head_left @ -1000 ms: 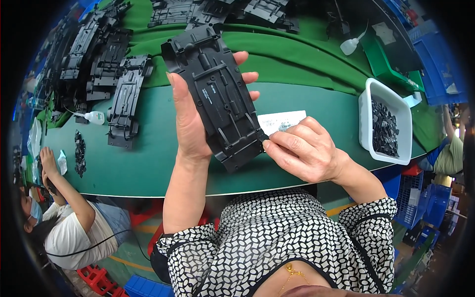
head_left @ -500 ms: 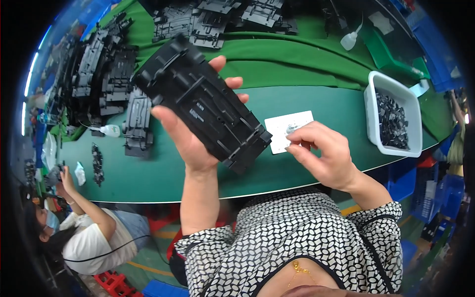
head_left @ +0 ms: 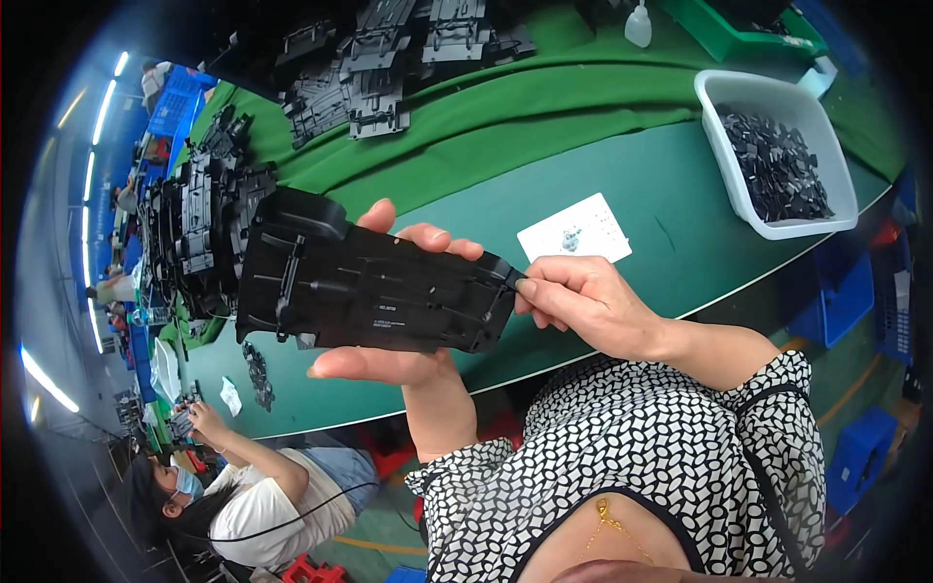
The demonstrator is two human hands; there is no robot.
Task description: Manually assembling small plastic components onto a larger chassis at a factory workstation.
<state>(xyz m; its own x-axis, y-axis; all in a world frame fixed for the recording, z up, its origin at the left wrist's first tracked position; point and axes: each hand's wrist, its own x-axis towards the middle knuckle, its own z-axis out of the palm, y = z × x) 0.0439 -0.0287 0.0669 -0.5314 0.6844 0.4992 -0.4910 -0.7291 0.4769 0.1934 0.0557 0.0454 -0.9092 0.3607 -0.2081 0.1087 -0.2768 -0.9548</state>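
My left hand (head_left: 384, 364) is wrapped round a black plastic toy-car chassis (head_left: 389, 291) from beneath, thumb along the near edge and fingertips over the far one. The chassis lies almost level across the view, off the table, showing moulded ribs. At its right end, my right hand (head_left: 583, 306) pinches thumb and finger together against the corner; whatever sits between them is too small to make out. Just beyond that hand lies a white card (head_left: 593, 219) with a small heap of tiny grey pieces (head_left: 571, 240) on it.
A white bin (head_left: 714, 117) of small black parts stands at the right. Black chassis are piled at the left (head_left: 199, 219) and far side (head_left: 374, 78) on green cloth (head_left: 447, 170). A white squeeze bottle (head_left: 639, 26) stands at the back. At lower left, a co-worker (head_left: 262, 496) handles a part.
The chassis has turned from a steep slant to nearly level and come lower. My right hand has left the white card and now touches the chassis's right end. The view has shifted.
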